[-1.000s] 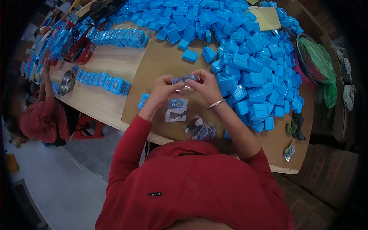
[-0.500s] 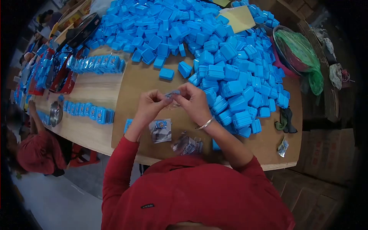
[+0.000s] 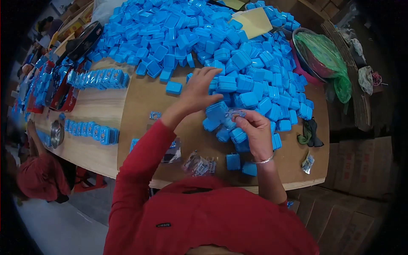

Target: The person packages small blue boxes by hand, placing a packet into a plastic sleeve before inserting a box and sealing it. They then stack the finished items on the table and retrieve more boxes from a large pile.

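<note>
The right hand [image 3: 257, 134] pinches a small, clear plastic packet with printed patches [image 3: 238, 114] between thumb and fingers, above the near left edge of the heap of blue, rectangular plastic boxes [image 3: 240, 59]; a light hold at its edge should spare the thin film from creasing. The left hand [image 3: 196, 91] is spread at the heap's left side; whether its fingertips touch a box I cannot tell. Gripping one box by opposite sides would disturb its neighbours least. Forearms best clear the crumpled, clear plastic wrappers [image 3: 199, 164] on the near worktop [image 3: 146, 91].
</note>
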A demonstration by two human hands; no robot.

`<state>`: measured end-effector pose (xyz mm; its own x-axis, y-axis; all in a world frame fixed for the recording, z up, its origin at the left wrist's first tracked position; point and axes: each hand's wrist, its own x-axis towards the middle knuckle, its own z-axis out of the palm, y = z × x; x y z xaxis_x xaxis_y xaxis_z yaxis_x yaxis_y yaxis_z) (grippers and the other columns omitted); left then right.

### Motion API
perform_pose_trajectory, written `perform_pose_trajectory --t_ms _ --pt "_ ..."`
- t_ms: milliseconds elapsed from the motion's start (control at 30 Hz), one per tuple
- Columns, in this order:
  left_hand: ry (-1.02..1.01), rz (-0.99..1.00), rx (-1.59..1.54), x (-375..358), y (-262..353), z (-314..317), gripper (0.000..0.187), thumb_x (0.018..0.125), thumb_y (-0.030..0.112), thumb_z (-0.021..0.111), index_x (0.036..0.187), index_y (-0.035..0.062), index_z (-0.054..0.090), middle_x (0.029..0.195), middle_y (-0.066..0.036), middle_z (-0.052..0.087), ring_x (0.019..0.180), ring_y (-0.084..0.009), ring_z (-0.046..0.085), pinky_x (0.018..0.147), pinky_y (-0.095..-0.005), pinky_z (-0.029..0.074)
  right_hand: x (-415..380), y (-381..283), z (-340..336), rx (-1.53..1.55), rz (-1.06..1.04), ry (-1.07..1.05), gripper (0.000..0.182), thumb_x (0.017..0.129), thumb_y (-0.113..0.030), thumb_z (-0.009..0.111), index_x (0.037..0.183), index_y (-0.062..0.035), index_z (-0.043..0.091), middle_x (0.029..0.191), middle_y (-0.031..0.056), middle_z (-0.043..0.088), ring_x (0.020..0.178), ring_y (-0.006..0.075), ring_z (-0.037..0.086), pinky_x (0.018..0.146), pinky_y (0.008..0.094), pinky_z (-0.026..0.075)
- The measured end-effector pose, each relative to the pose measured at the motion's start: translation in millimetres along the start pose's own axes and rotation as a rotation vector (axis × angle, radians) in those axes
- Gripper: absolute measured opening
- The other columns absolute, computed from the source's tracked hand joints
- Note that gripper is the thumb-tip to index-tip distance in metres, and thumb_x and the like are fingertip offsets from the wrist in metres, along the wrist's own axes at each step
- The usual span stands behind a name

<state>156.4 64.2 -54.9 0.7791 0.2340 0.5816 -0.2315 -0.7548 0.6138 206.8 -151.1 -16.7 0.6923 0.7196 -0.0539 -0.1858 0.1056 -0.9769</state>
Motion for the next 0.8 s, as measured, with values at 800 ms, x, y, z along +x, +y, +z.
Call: perform_pose_trajectory --t_ms 800 --pt "0.27 -0.756 -1.001 -101 83 -85 0.04 0.085 0.012 0.06 0.121 0.0003 0.048 0.116 -0.009 0.055 0.103 -0.0153 0.055 0.087 -0.0297 0.047 14 15 65 -0.162 -0.26 -0.282 0.016 0.082 -0.01 0.068 0.094 -0.0001 0.064 0.094 0.007 0.066 0.087 0.0107 0.059 0.075 0.0246 0.046"
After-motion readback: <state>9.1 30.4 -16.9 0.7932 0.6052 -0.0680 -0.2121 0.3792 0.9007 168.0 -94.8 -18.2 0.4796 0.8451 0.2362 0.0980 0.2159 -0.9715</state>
